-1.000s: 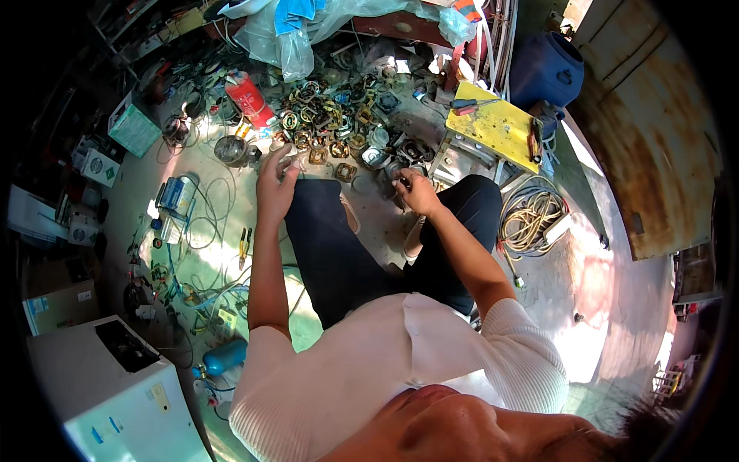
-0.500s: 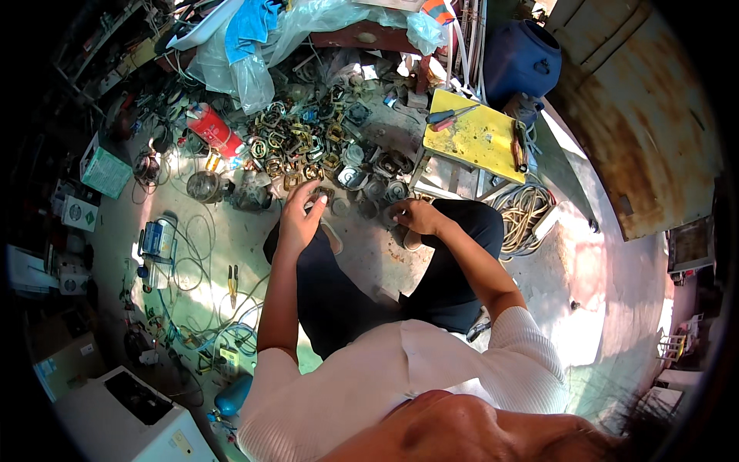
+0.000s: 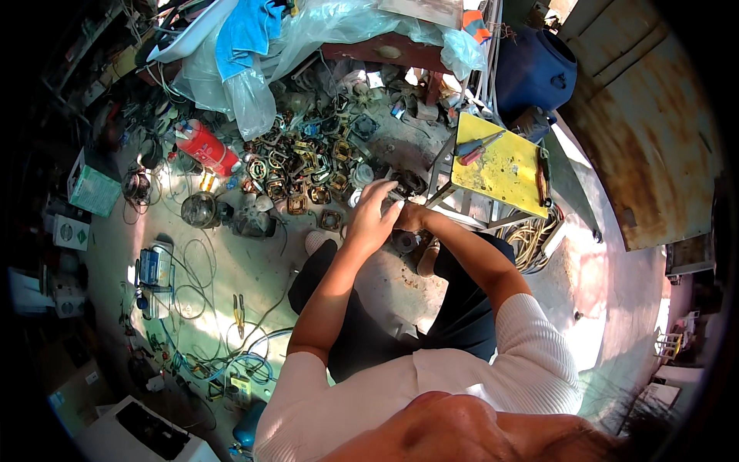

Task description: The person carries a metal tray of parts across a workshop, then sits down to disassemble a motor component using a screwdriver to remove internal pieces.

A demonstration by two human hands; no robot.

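Head view. Just above the centre of the frame, my left hand (image 3: 372, 219) and my right hand (image 3: 410, 218) met over a small dark metal part (image 3: 403, 240), which sat between my knees near the leg of the yellow stool (image 3: 500, 165). My left fingers curled down over the part from above; my right hand lay closed against its far side, largely hidden by the left, so I cannot tell how firmly either hand gripped. I judged the part stiff and heavy for its size, probably greasy and therefore slippery, and best held by its outer rim with both hands. In the upper centre, a scatter of copper-wound motor cores (image 3: 304, 173) lay on the concrete floor (image 3: 231, 269); a red canister (image 3: 206, 146) lay upper left of them.
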